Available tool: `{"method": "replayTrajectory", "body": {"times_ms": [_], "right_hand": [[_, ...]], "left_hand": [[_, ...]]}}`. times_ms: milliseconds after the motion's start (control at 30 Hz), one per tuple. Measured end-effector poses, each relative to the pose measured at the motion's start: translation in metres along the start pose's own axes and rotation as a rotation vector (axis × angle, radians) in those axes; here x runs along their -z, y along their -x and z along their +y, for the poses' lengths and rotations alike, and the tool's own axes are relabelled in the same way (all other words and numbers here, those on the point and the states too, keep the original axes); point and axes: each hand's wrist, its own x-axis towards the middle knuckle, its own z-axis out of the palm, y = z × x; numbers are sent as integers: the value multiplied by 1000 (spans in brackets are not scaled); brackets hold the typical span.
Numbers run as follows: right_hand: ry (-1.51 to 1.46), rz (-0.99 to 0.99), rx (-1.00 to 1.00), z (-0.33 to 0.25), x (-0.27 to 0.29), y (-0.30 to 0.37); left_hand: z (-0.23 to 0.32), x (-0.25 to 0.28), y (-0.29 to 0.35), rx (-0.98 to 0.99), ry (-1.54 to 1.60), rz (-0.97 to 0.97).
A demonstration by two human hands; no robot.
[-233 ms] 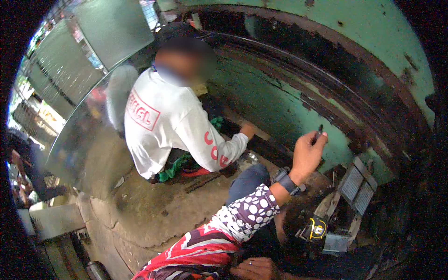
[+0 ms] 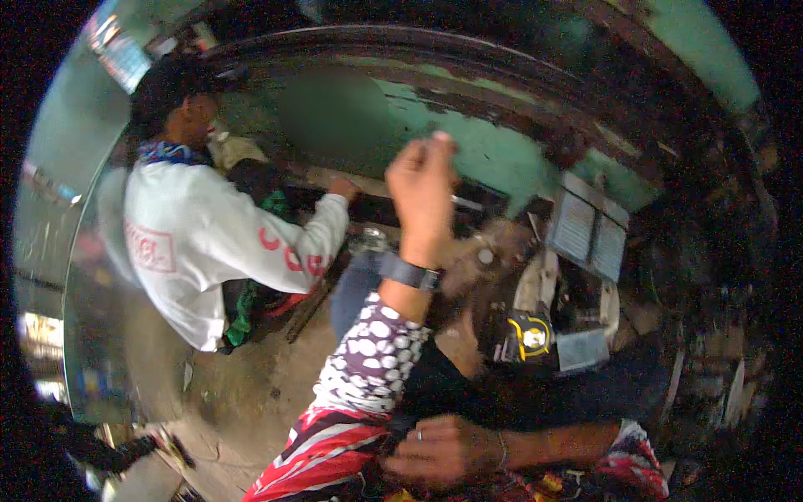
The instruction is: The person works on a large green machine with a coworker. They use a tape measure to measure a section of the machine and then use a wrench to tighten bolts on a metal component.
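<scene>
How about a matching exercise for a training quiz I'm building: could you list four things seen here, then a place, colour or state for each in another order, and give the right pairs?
Things
1. watch
2. left hand
3. right hand
4. co-worker's top

Places, colours, states
A. low in the picture, a ring on one finger
B. white with red marks
C. dark, around the left wrist
D. raised, the higher of the wearer's two hands

Pairs: 1-C, 2-D, 3-A, 4-B
</scene>
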Motion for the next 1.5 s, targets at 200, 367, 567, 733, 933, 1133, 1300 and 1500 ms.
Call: {"method": "replayTrajectory", "body": {"times_ms": [200,367,567,733,933,1133,1300,1500], "right_hand": [[-220,727,-1102,50,92,53],[-48,906,-1024,115,80,39],[373,333,-983,157,166,-3],[745,-92,-1048,195,267,-15],[694,-538,-1223,197,239,18],[746,253,-1031,140,282,40],[1165,1157,-967,113,440,185],[1021,1232,-961,65,583,261]], "left_hand": [[-31,-57,2,84,291,259],[-49,-47,9,167,437,254],[-48,-28,34,204,369,283],[-34,-36,47,237,419,228],[-29,-17,55,268,395,259],[-35,-14,68,252,385,213],[-45,-23,75,210,301,252],[-29,-53,71,220,277,192]]}}
